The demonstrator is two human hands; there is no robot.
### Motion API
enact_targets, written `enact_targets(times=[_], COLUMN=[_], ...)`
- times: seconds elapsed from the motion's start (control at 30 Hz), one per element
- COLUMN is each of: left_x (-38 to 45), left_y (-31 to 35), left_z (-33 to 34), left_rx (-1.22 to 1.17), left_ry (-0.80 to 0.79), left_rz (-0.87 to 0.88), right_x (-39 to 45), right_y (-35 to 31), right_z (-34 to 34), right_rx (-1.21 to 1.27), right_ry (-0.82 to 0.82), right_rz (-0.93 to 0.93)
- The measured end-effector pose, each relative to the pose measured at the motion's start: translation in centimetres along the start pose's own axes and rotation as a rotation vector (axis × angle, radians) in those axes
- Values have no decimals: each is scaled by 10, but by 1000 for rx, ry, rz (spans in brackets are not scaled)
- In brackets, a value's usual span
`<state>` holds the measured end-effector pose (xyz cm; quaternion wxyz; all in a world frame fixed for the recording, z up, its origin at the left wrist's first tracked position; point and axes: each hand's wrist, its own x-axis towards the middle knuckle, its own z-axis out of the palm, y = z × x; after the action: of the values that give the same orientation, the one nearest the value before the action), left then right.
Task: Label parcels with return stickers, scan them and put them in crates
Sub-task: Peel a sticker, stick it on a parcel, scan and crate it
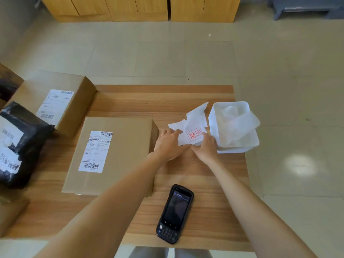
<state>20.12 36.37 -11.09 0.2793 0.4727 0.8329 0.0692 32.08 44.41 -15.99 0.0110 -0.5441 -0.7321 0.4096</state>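
Head view looks down on a low wooden table [186,101] with streaked grain, standing on a floor of pale beige tiles [288,71]. Beyond the table's far edge, light wood cabinets [141,8] line the wall, and a grey bench [305,8] sits in the far right corner.

Near the table's right edge, both hands meet on a white return sticker sheet [194,134] stamped in red. The left hand [168,144] pinches its left side, the right hand [206,146] pinches its lower right corner. Loose white backing paper [197,112] sticks up just behind the sheet, and a translucent white plastic tray [249,140] holding crumpled paper sits at the table's right edge, touching the hands' work.

A flat cardboard parcel [126,142] with a shipping label lies mid-table, just left of the left hand. A second cardboard box [55,86] sits at the table's far left corner, with a black poly bag parcel [28,131] before it. A black handheld scanner [176,213] lies near the table's front edge, between the forearms.
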Motion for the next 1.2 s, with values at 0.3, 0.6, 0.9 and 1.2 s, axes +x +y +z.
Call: enact_targets(times=[0.3, 0.6, 0.9, 1.2], left_x=[26, 35, 32, 10], left_y=[-9, -18, -15, 6], left_z=[29, 28, 2, -64], left_rx=[25, -1, -15, -63], left_ry=[-47, -58, 12, 261], left_rz=[-18, -39, 0, 213], right_x=[25, 32, 8, -28], right_y=[6, 2, -24, -73], right_z=[19, 19, 0, -39], right_rx=[-98, -222, 186, 196], right_ry=[165, 231, 171, 158], right_rz=[-46, -29, -123, -341])
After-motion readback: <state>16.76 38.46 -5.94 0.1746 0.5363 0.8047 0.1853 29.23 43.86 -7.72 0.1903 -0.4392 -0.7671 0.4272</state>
